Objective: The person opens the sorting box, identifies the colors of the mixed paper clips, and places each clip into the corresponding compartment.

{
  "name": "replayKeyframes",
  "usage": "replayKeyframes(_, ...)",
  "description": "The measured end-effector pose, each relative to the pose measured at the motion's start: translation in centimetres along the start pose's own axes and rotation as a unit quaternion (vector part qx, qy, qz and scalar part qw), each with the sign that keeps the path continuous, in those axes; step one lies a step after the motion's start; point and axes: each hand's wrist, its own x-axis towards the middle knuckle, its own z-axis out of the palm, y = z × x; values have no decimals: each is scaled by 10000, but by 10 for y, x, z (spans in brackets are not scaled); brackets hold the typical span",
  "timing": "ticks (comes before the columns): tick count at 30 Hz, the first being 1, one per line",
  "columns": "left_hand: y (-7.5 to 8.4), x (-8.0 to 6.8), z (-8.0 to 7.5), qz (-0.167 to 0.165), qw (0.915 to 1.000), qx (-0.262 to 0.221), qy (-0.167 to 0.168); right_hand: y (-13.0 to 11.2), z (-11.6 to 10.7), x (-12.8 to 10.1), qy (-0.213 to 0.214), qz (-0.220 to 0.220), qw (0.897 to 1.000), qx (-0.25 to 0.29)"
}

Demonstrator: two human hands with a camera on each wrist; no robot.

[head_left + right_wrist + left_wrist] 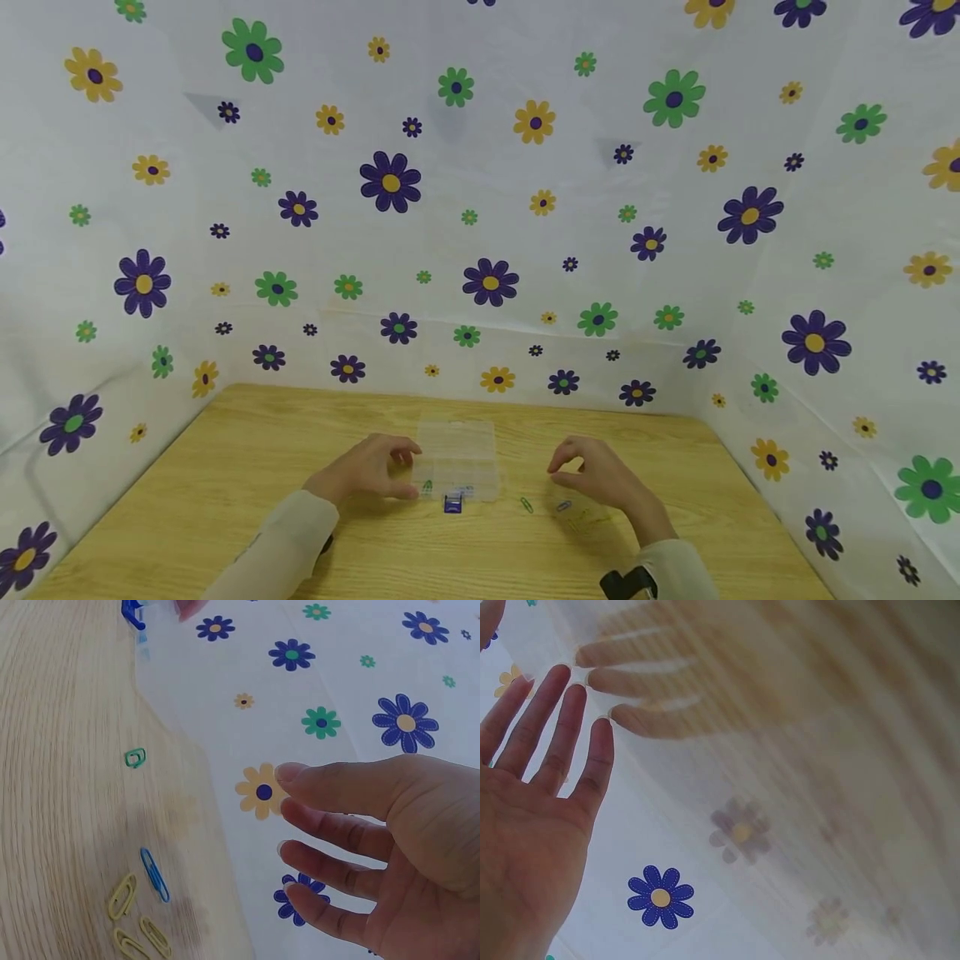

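Bare skin, no tools: the left hand [369, 471] is resting on the pale wooden tabletop [225, 467], fingers loosely spread, thumb and fingertips touching the left edge of the clear plastic compartment box [457, 460]. Not gripping it, as far as the head view shows. In the left wrist view the fingers [562, 727] are lying straight and apart, holding nothing.

The right hand [596, 477] is hovering to the right of the box, fingers relaxed and slightly curled, nothing between them. The right wrist view is showing the same: fingers [337, 787] extended, empty.

Loose paper clips are lying on the wood between the box and the right hand:
- green paper clip [527, 504], nearest the box
- blue paper clip [154, 874], just under the right fingertips, long axis running roughly along the hand's reach
- yellow paper clips [131, 919], a small cluster touching or nearly touching each other, just beside the blue one

So the clips are sitting below and slightly left of the right hand; the right hand is clearly the nearer one, the left being on the far side of the box.

A small blue clip-like piece [452, 503] is sitting at the box's near edge; type unclear. Something green [427, 486] is showing in the box's near-left compartment.

Flower-printed white sheeting [480, 208] is walling in the table on three sides.
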Motion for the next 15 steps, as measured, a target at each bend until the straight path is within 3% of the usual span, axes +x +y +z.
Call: replayKeyframes(15,-1,0,0,66,10000,-27,8,14,0,-5,-43,259,9996,-103)
